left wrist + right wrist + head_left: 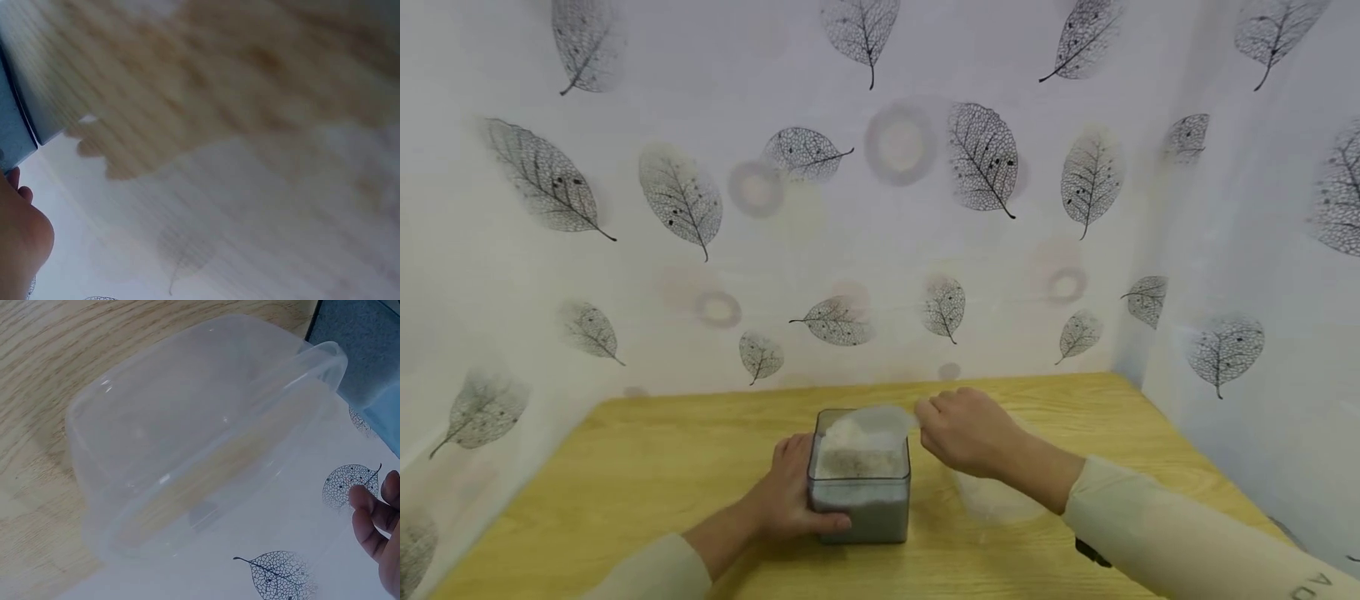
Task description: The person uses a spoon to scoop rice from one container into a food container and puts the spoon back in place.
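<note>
A square grey-blue see-through box (868,521) stands on the table, part filled with pale, grainy stuff (850,460). My left hand (786,500) grips the box from its left side, thumb across the front and fingers along the far left side. In the left wrist view, part of that hand (22,231) shows beside the box (14,122). A translucent scoop-like piece (887,422) sits at the box's mouth. My right hand (966,429), fingers curled, pinches its right end. The right wrist view shows curled fingertips (375,515), with the scoop out of sight.
Just right of the box, partly behind my right forearm, a clear plastic tub (181,406) rests on the wood-grain table (685,450). White cloth (880,250) printed with dark leaves closes off the back and both sides. A dark band (1092,552) shows under my right sleeve.
</note>
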Motion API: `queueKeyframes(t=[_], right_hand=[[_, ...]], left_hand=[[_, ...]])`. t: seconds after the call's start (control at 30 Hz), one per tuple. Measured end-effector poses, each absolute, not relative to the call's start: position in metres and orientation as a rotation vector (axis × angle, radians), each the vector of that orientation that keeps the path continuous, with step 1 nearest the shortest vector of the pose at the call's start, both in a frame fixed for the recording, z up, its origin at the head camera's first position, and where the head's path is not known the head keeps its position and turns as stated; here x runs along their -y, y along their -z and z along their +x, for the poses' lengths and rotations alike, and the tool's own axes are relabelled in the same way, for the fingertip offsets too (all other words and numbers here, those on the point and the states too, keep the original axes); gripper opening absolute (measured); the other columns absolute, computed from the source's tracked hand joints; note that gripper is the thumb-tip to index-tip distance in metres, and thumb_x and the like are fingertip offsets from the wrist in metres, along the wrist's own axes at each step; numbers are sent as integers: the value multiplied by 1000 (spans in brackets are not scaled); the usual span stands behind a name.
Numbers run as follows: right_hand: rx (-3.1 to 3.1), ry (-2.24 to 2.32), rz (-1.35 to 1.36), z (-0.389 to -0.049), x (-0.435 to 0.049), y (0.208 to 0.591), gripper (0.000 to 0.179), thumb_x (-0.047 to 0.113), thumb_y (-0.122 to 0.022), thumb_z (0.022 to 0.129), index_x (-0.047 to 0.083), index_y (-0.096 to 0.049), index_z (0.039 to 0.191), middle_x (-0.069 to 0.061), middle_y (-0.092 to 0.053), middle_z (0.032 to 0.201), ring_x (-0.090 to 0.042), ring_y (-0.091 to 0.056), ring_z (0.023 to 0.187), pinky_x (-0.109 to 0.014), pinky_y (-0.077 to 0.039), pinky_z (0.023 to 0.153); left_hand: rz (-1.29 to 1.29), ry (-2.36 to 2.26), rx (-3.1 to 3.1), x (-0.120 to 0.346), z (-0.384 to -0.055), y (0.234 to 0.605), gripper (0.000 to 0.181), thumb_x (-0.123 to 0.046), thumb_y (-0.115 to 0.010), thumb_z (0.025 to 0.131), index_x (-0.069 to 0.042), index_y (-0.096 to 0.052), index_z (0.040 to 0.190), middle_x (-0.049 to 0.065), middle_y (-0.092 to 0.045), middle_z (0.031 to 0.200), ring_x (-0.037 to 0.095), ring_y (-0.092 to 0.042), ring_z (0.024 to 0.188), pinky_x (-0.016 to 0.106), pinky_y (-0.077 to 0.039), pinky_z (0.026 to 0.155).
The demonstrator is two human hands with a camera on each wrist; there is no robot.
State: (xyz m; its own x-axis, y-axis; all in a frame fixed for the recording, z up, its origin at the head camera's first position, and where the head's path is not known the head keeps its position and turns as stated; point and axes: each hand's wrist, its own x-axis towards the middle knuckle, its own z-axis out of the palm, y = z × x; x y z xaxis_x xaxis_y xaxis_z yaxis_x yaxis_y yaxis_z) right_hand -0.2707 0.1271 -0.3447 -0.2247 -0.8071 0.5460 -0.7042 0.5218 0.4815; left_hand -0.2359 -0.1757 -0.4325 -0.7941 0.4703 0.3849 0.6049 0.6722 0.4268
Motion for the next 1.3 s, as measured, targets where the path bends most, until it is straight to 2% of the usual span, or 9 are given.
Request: queueKeyframes(t=[0.27, 0.43, 0.6, 0.83, 1.3], right_hand=[[1929, 147, 1222, -277, -133, 338, 26, 17, -34, 93, 15, -36, 67, 7, -25, 56, -8, -16, 51, -24, -18, 45], [1905, 124, 1228, -280, -137, 331, 22, 16, -40, 89, 14, -37, 67, 6, -29, 56, -9, -20, 49, -24, -21, 45], [1941, 68, 1223, -280, -144, 326, 17, 14, -46, 86, 14, -39, 70, 8, -30, 56, -7, -21, 50, -23, -23, 46], [1972, 14, 1176, -279, -162, 324, 12, 12, -45, 85, 13, -42, 73, 8, -31, 56, -7, -21, 50, -23, -26, 46], [2059, -25, 1082, -276, -208, 331, 18, 14, -44, 88, 15, -37, 71, 10, -25, 60, -6, -20, 54, -22, -24, 50]], left_hand=[[-881, 791, 2604, 174, -236, 434, 107, -78, -70, 69, -6, -39, 142, 7, -53, 128, 24, -43, 117, 54, -26, 104], [-887, 754, 2601, 175, -238, 434, 106, -80, -67, 70, -5, -40, 140, 8, -53, 129, 26, -44, 119, 54, -26, 103], [-869, 759, 2613, 176, -238, 436, 105, -78, -70, 69, -5, -41, 139, 8, -53, 129, 26, -43, 119, 56, -26, 104], [-859, 754, 2636, 175, -239, 436, 104, -76, -73, 68, -6, -41, 139, 7, -53, 129, 26, -43, 119, 56, -26, 104], [-835, 747, 2669, 175, -239, 435, 108, -76, -73, 67, -5, -39, 141, 7, -52, 130, 25, -43, 120, 56, -26, 106]])
